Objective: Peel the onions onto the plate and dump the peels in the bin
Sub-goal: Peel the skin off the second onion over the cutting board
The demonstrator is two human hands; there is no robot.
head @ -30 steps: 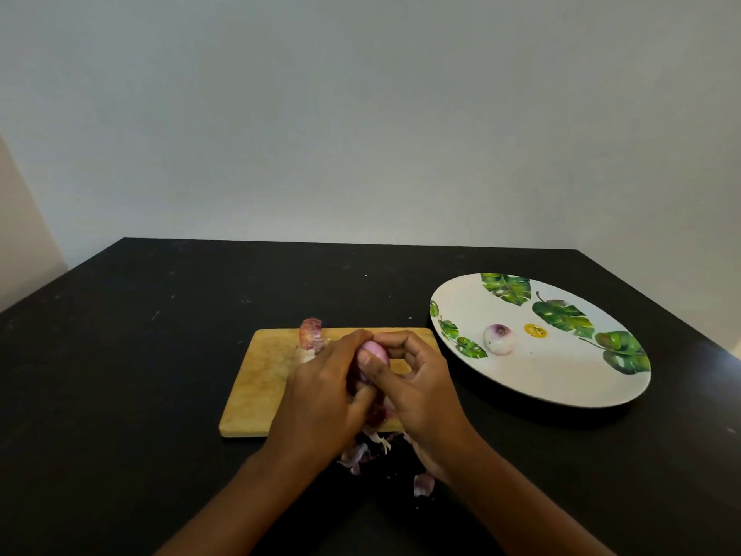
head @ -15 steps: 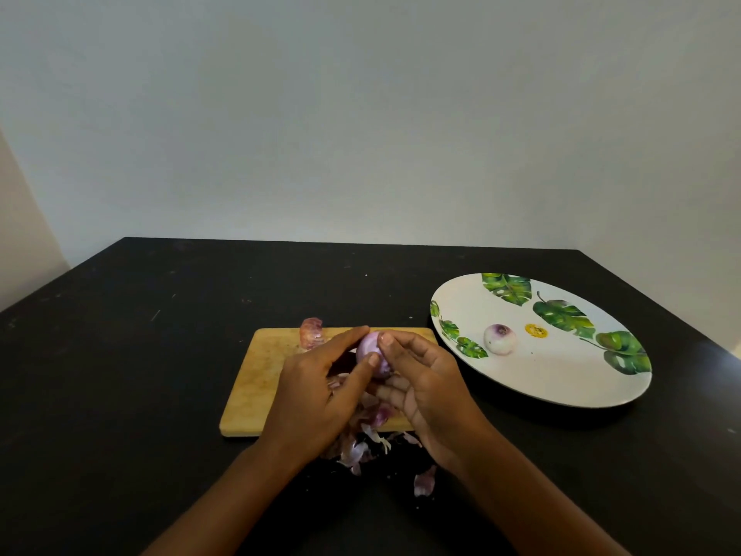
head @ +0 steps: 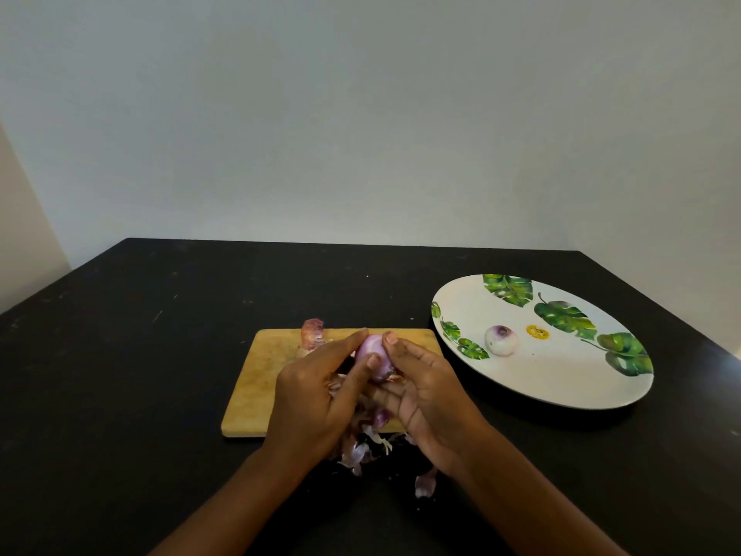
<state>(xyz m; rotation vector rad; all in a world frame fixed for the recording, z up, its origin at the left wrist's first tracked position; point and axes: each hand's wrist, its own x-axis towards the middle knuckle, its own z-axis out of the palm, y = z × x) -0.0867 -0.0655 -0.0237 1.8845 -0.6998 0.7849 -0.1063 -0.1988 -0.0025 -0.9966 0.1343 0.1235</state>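
Observation:
A small purple onion [head: 375, 355] is held above the wooden cutting board [head: 256, 379] between both hands. My left hand [head: 316, 399] grips it from the left with thumb and forefinger. My right hand [head: 429, 395] pinches it from the right, the thumb on its top. A peeled whitish onion [head: 500, 340] lies on the white leaf-patterned plate [head: 561, 379] to the right. Loose purple peels [head: 363, 449] lie under my hands at the board's near edge, and one piece [head: 425, 484] rests on the table. No bin is in view.
A reddish peel scrap [head: 312, 333] sits at the board's far edge. The black table [head: 140, 355] reaches to a pale wall behind, its right edge just past the plate.
The onion has turned in my fingers and shows more pale peeled surface. My left thumb has shifted across it. More peels lie below my hands.

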